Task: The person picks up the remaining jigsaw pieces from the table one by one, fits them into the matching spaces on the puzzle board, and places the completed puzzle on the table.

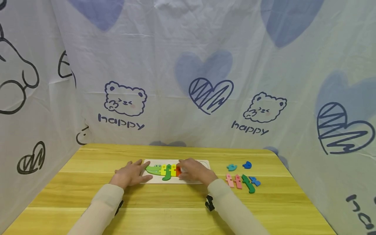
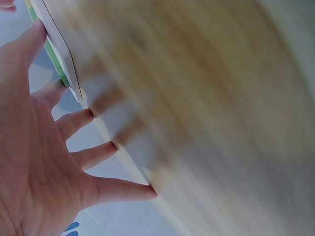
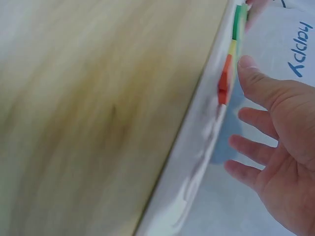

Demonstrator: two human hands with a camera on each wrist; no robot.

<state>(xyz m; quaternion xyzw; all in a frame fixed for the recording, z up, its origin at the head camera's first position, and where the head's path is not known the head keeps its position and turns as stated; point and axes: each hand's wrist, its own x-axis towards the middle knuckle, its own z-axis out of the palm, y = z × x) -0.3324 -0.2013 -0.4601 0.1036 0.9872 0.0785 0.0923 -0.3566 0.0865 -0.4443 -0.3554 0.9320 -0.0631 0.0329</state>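
Observation:
A white puzzle board point(image 1: 179, 181) lies on the table, with a green crocodile head piece point(image 1: 154, 170), yellow pieces point(image 1: 173, 169) and a green leg piece point(image 1: 168, 173) set in a row. My left hand point(image 1: 130, 174) is spread at the board's left end, its thumb and index finger touching the board's edge and the other fingertips on the table. Over the board's right half is my right hand point(image 1: 196, 170). Its thumb is right at the orange-red piece point(image 3: 225, 81), which ends the row, while several fingers extend loosely above the board.
Right of the board lie loose pieces: a teal tail piece point(image 1: 231, 167), blue pieces point(image 1: 247, 165), pink pieces point(image 1: 229, 180) and a dark green leg piece point(image 1: 248, 184). A printed white cloth point(image 1: 164, 107) hangs behind the wooden table point(image 1: 164, 209).

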